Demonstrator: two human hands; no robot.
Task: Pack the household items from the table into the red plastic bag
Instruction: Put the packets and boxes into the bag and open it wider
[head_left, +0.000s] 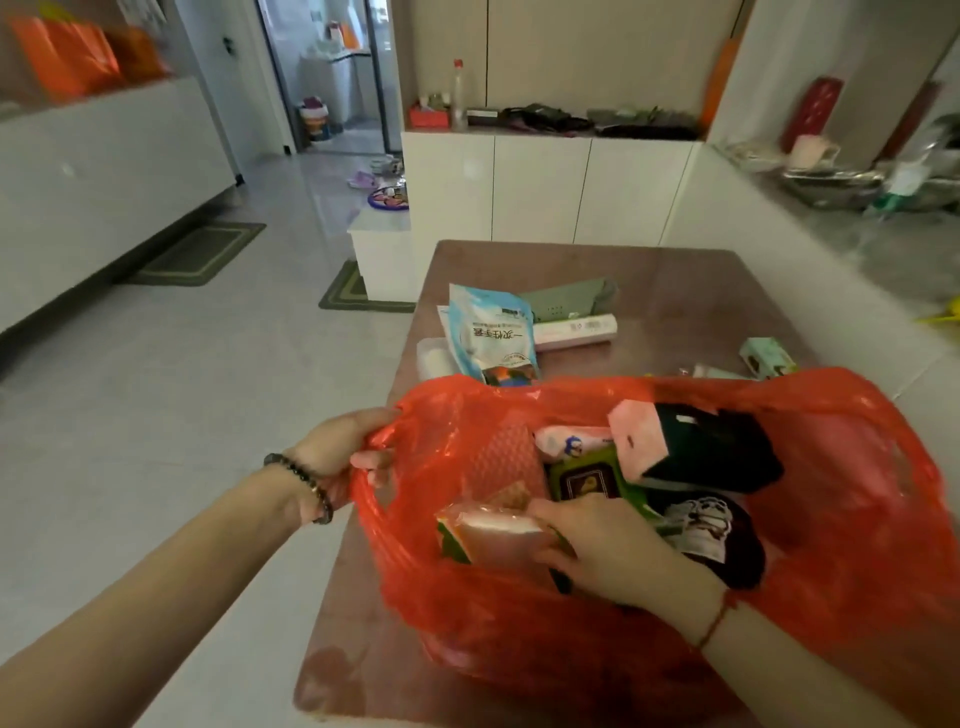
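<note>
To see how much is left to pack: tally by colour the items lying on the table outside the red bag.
Green: 3 (flat sage piece, mint box, pale mint item, partly hidden)
White: 2 (long box, translucent tub)
Blue and white: 1 (pouch)
Total: 6

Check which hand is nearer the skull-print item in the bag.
Right. The right hand, holding a pink packet inside the red bag, is beside the skull-print item; the left hand grips the bag's left handle.
</note>
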